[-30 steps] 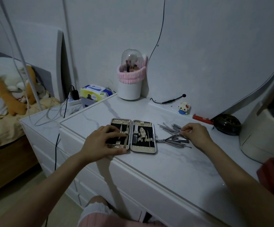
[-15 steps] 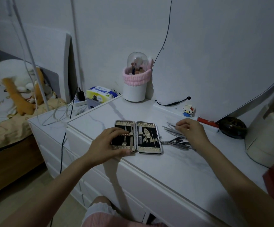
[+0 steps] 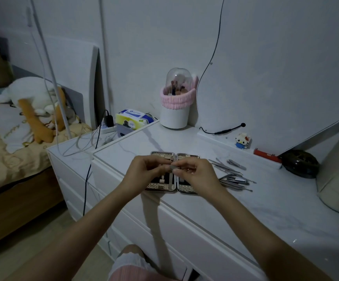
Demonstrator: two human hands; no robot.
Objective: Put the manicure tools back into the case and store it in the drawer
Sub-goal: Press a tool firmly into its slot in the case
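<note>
The manicure case (image 3: 162,154) lies open on the white dresser top (image 3: 255,201), its two halves side by side, largely hidden by my hands. My left hand (image 3: 144,175) and my right hand (image 3: 197,176) meet above the case's middle, both pinching a small metal tool (image 3: 172,166) between their fingertips. A pile of loose metal manicure tools (image 3: 233,179) lies on the top just right of the case, with a nail clipper (image 3: 235,164) a little behind it. White drawer fronts (image 3: 184,236) run below the top.
A pink-banded brush holder (image 3: 175,110) stands at the back by the wall. A small toy figure (image 3: 242,139), a red lighter (image 3: 265,154) and a dark round object (image 3: 300,164) sit at the back right. A lower white cabinet (image 3: 69,157) with cables adjoins on the left, beside a bed.
My right hand left the tool pile and moved left over the case with a small tool. My left hand lifted from the case's left half to meet it.
</note>
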